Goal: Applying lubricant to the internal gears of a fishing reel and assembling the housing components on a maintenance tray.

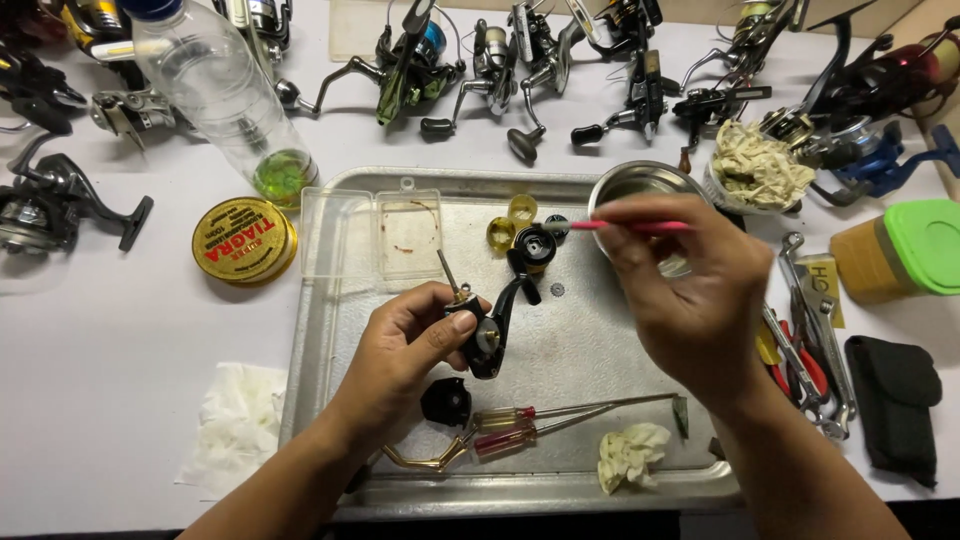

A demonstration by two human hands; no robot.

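Note:
My left hand (405,345) grips a black fishing reel body (490,325) with a thin metal shaft sticking up, held over the metal tray (330,300). My right hand (690,290) pinches a thin pink brush (625,226) that points left toward the small parts by the reel. Two translucent yellow gears (510,222) and a black round part (535,243) lie on the tray just beyond the reel. A black cap (446,402) lies under my left wrist.
On the tray: two red-handled screwdrivers (560,415), a crumpled rag (630,455), a clear plastic box (375,235), a steel bowl (640,185). Around it: a gold round tin (245,240), a plastic bottle (215,85), several fishing reels (530,60), wrenches (810,340), a green-lidded container (905,250).

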